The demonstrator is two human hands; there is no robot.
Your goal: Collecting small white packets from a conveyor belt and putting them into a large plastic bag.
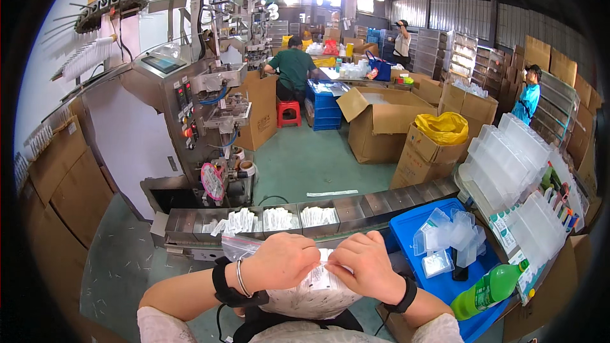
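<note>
A clear plastic zip bag (309,298) full of small white printed packets rests against my lap. My left hand (279,263) closes its fingers on the bag's upper edge. Opposite it, my right hand (365,262) pinches the same edge, fingertips close to the left ones. Between the two hands a few white packets show at the bag's top. A flap of clear plastic (240,246) with a coloured zip strip sticks out beside my left wrist. Just beyond my hands, a metal conveyor trough (352,213) carries bundles of white packets (277,218) in several of its compartments.
A metal packing machine (159,127) stands left. At right, a blue tray (406,241) holds clear plastic boxes (448,235) and a green bottle (489,291); stacked translucent containers (505,162) stand beyond. Cardboard boxes (372,130) and a seated person (295,70) are farther off.
</note>
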